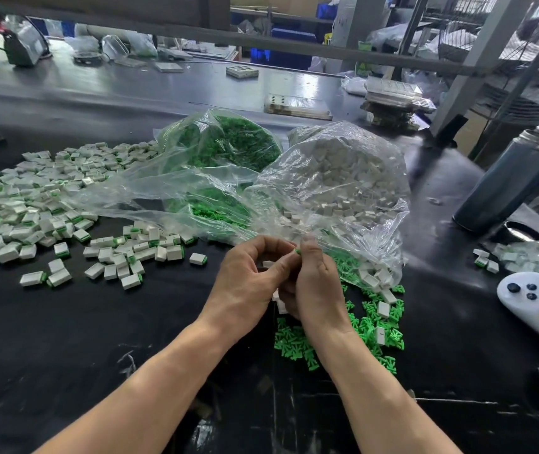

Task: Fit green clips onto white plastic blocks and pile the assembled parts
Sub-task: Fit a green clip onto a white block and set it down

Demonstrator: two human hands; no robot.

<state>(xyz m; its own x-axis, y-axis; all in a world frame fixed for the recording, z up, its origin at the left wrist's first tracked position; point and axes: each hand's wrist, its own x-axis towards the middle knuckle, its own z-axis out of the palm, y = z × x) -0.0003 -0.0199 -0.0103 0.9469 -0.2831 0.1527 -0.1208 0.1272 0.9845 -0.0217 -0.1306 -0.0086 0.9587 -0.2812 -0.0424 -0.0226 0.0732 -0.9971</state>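
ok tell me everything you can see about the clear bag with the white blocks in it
The clear bag of white blocks is thin, crinkled, glossy plastic, bulging with small white blocks. It lies slumped on the black table, right of the bag of green clips and touching it. Its open mouth faces the person, spilling blocks among loose green clips.

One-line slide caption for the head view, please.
Both hands, left hand and right hand, pinch a green clip beside bags and a pile of assembled parts.

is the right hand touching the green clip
Touching: the head view shows the right hand pinching the green clip at its fingertips, with the left hand meeting it there.
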